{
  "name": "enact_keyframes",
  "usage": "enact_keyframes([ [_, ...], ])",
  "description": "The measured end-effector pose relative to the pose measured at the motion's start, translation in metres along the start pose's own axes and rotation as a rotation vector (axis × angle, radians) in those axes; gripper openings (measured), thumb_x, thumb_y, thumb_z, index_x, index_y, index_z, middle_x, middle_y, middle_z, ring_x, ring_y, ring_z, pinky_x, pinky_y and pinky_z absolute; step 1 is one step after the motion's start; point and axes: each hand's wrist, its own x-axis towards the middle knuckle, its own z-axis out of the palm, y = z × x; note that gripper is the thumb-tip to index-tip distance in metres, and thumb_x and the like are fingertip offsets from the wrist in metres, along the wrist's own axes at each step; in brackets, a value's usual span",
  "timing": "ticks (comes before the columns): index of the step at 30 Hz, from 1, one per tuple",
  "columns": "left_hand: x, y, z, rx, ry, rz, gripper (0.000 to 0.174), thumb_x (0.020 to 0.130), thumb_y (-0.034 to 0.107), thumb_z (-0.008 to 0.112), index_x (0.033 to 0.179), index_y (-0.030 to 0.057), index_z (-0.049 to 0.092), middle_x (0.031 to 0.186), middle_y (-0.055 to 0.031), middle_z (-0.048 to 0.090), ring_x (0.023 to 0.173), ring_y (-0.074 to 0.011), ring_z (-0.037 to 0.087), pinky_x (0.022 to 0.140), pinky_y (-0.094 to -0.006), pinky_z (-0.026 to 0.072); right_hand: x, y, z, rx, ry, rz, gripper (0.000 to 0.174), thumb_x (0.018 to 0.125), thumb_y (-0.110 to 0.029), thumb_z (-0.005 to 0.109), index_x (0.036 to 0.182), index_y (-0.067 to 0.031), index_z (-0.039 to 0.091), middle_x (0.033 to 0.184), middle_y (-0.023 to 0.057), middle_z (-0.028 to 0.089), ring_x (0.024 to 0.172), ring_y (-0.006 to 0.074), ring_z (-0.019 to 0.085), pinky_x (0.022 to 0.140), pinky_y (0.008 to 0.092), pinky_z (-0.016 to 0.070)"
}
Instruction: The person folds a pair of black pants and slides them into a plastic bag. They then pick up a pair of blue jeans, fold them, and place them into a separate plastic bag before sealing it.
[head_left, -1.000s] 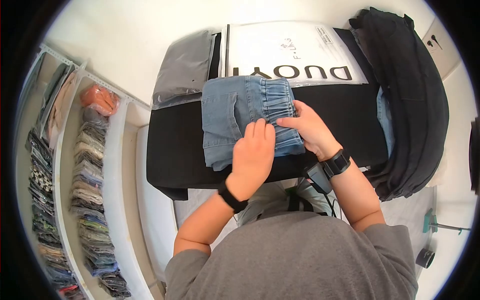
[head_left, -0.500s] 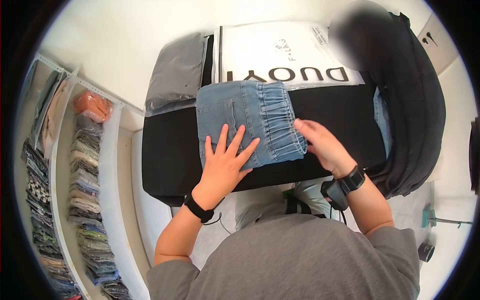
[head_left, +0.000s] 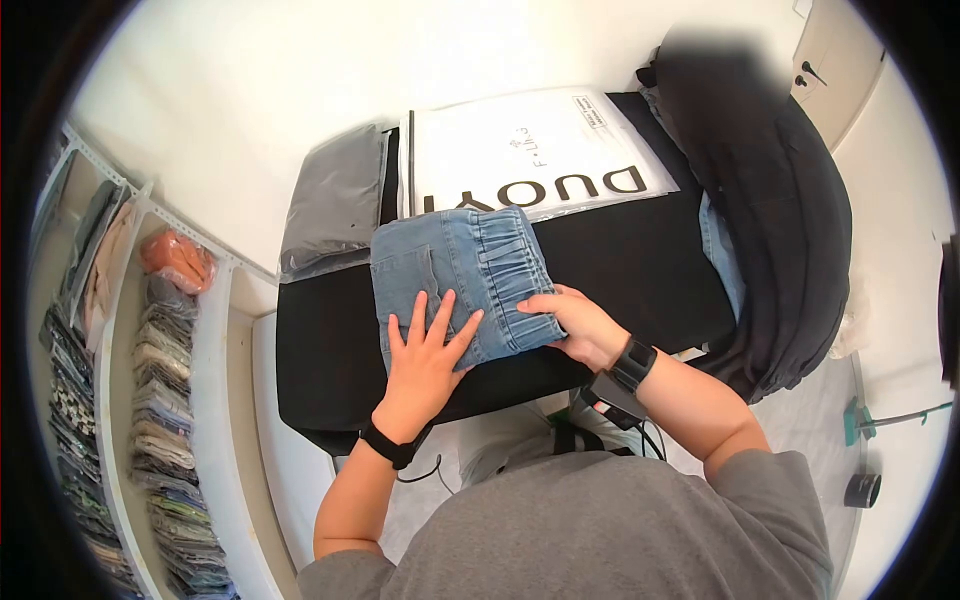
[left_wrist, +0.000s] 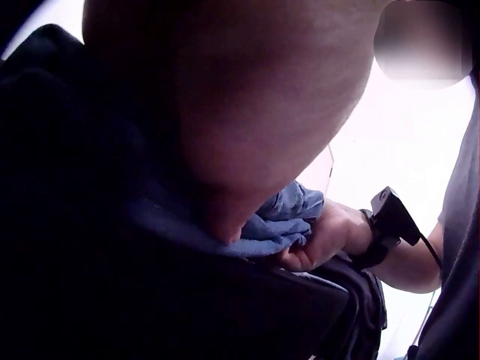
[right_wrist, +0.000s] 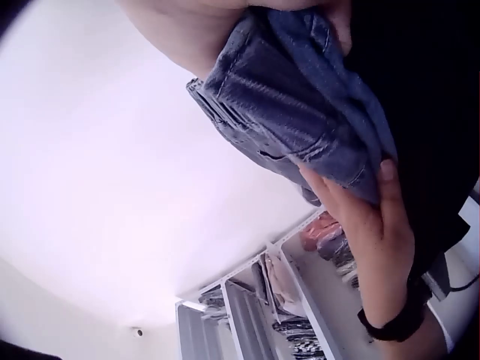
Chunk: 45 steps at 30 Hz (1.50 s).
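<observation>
A folded pair of blue jeans [head_left: 405,262] with a gathered elastic waistband [head_left: 508,268] lies on the black-covered table [head_left: 635,265]. My left hand [head_left: 422,368] rests flat on its near left part, fingers spread. At the waistband edge my right hand [head_left: 590,330] grips the cloth, thumb on top and the other fingers hidden beneath. Seen from the right wrist, the layers of the jeans [right_wrist: 281,112] stand slightly apart at this end. The left wrist view is dark and mostly filled by my own left hand [left_wrist: 255,112].
Behind the jeans lie a white printed plastic bag [head_left: 525,150] and a grey garment in clear wrap [head_left: 335,195]. Dark clothes [head_left: 785,220] are heaped along the table's right side. To the left, a white shelf unit [head_left: 235,350] holds stacks of bagged clothes.
My left hand has gone from the waistband to the jeans' left part and spread out. My right hand loosened at the waistband edge, then took hold of it again. The head view has shifted.
</observation>
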Motion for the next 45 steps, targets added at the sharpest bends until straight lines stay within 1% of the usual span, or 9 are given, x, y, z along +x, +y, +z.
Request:
enact_keyframes([
  [5,-0.009,0.017,-0.038,-0.318,-0.061,-0.014,0.075,0.074,0.024,0.074,0.141,0.0136,0.04,0.15,-0.0179,0.028,0.136,-0.042,0.027,0.107,-0.0536,0.028,-0.023,-0.02,0.001,0.065,-0.195,-0.199,0.031,0.081,0.0,0.062,0.112,0.0009,0.058,0.107,0.0103,0.065,0.094,0.0197,0.064,0.086,0.0326,0.0523],
  [11,0.005,0.023,-0.099,-0.5,0.048,0.278,0.069,0.082,0.033,0.068,0.138,0.0037,0.042,0.149,-0.0198,0.031,0.139,-0.0405,0.026,0.11,-0.0459,0.0258,-0.063,-0.099,-0.073,-0.112,-0.32,-0.007,0.042,0.079,-0.008,0.058,0.118,0.0074,0.056,0.115,0.0148,0.064,0.103,0.0248,0.063,0.097,0.0368,0.0463],
  [14,0.043,0.043,-0.086,-0.414,-0.067,0.371,0.067,0.085,0.033,0.064,0.141,0.0086,0.039,0.149,-0.0182,0.03,0.14,-0.0387,0.023,0.11,-0.0485,0.0247,-0.025,-0.092,-0.159,-0.264,0.043,0.23,0.025,0.082,-0.017,0.061,0.1,-0.0017,0.068,0.102,0.0093,0.069,0.096,0.0196,0.064,0.09,0.0327,0.0475],
  [18,0.092,0.068,-0.034,-0.418,-0.122,0.533,0.072,0.083,0.038,0.066,0.145,0.0169,0.035,0.152,-0.0169,0.024,0.141,-0.0403,0.017,0.11,-0.0559,0.022,-0.053,-0.086,-0.138,-0.312,0.1,0.207,0.028,0.087,-0.028,0.058,0.099,-0.0055,0.069,0.102,0.0073,0.07,0.093,0.0187,0.064,0.09,0.0317,0.0465],
  [24,0.11,0.08,-0.008,-0.322,-0.3,0.486,0.084,0.075,0.05,0.07,0.147,0.029,0.03,0.157,-0.0143,0.01,0.141,-0.0464,0.005,0.106,-0.0675,0.0155,-0.102,-0.026,-0.129,0.338,-0.183,-0.029,0.066,0.095,-0.058,0.038,0.13,-0.0034,0.048,0.125,0.0072,0.059,0.113,0.0199,0.056,0.1,0.0341,0.0393],
  [30,0.114,0.081,-0.002,-0.318,-0.298,0.488,0.084,0.075,0.051,0.07,0.147,0.0305,0.03,0.157,-0.014,0.008,0.141,-0.0467,0.003,0.106,-0.0683,0.0142,-0.107,0.023,-0.082,0.26,-0.111,-0.22,0.057,0.093,-0.034,0.058,0.14,-0.0087,0.038,0.137,0.0049,0.048,0.129,0.0182,0.041,0.107,0.0382,0.0317],
  [37,0.11,0.081,0.0,-0.356,-0.22,0.449,0.081,0.075,0.049,0.071,0.145,0.0332,0.034,0.157,-0.012,0.009,0.142,-0.0447,0.002,0.105,-0.07,0.0127,-0.09,0.023,-0.054,0.35,0.12,-0.276,0.037,0.09,-0.018,0.061,0.125,-0.0072,0.055,0.121,0.0061,0.06,0.11,0.0198,0.058,0.094,0.0378,0.0467],
  [42,0.118,0.029,-0.015,-0.858,-0.024,0.375,0.088,0.073,0.031,0.076,0.146,0.0117,0.032,0.152,-0.0191,0.023,0.142,-0.034,0.019,0.113,-0.0455,0.021,-0.085,0.02,-0.058,0.415,0.067,-0.35,0.034,0.089,-0.016,0.06,0.12,-0.0024,0.057,0.116,0.0095,0.063,0.105,0.0222,0.06,0.094,0.037,0.0468],
  [45,0.105,-0.008,-0.027,-0.966,-0.061,-0.023,0.099,0.069,0.033,0.08,0.144,-0.003,0.026,0.143,-0.0222,0.037,0.134,-0.0307,0.034,0.111,-0.037,0.0265,-0.095,0.0,-0.056,0.419,0.022,-0.315,0.036,0.088,-0.013,0.06,0.12,0.001,0.056,0.118,0.0123,0.062,0.106,0.0228,0.06,0.096,0.0367,0.0457],
])
